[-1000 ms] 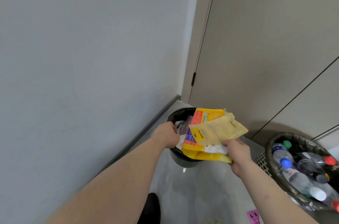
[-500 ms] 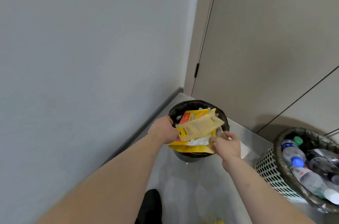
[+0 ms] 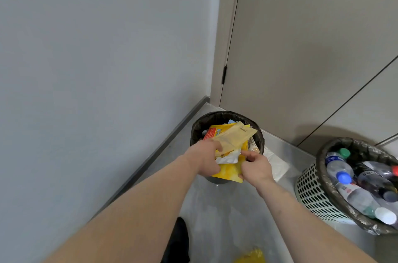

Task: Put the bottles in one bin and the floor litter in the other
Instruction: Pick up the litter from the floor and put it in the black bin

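Observation:
A black-lined round bin [image 3: 215, 118] stands in the corner by the wall. Over its near rim I hold a bundle of litter: a yellow packet [image 3: 228, 171], a pale tan pouch [image 3: 235, 136] and white paper. My left hand [image 3: 204, 159] grips the bundle's left side and my right hand [image 3: 256, 165] pinches its right edge. To the right, a white perforated bin [image 3: 312, 189] with a dark liner holds several plastic bottles [image 3: 342, 174].
A white sheet [image 3: 276, 163] lies on the grey floor between the two bins. A yellow scrap [image 3: 249, 256] lies on the floor at the bottom edge. My dark shoe [image 3: 176, 241] is below. A wall is left, beige doors behind.
The litter bundle has moved lower, onto the black bin's rim. My right hand shifted from the bundle's right end to its near edge, and my left hand now grips it.

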{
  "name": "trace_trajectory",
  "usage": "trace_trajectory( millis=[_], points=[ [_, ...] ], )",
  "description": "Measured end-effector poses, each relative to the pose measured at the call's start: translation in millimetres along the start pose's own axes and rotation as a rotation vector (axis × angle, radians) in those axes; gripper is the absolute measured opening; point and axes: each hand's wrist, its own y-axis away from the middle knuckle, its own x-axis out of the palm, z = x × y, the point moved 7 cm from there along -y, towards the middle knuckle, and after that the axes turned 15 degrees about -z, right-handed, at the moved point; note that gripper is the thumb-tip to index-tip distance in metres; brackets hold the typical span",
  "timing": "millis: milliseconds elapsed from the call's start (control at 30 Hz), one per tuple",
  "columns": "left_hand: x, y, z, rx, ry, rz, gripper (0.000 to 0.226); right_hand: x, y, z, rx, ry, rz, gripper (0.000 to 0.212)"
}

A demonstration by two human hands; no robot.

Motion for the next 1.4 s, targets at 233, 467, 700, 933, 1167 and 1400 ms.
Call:
trace_trajectory(
  millis=[233, 467, 700, 933, 1167, 1400],
  points=[
    [46, -6, 3, 0.098, -0.343, 0.152, 0.087, -28, -6, -18, -0.02, 0.143, 0.171, 0.047],
    [55, -25, 14, 0.056, -0.439, 0.202, 0.045, -67, 9, -44, 0.009, 0.344, 0.444, 0.041],
    [44, -18, -13, 0.093, -0.544, 0.198, 0.068, -128, 14, -50, -0.088, 0.408, 0.409, 0.037],
    [28, 38, -104, 0.37, -0.508, 0.026, 0.064, -181, 50, -100, -0.176, 0.703, 0.392, 0.045],
    [121, 127, -133, 0.43, -0.438, 0.259, 0.054, -206, 87, -176, -0.1, 0.713, 0.269, 0.04],
    [212, 186, -104, 0.267, -0.425, 0.431, 0.054, -165, 147, -311, 0.109, 0.652, 0.384, 0.055]
  ],
)
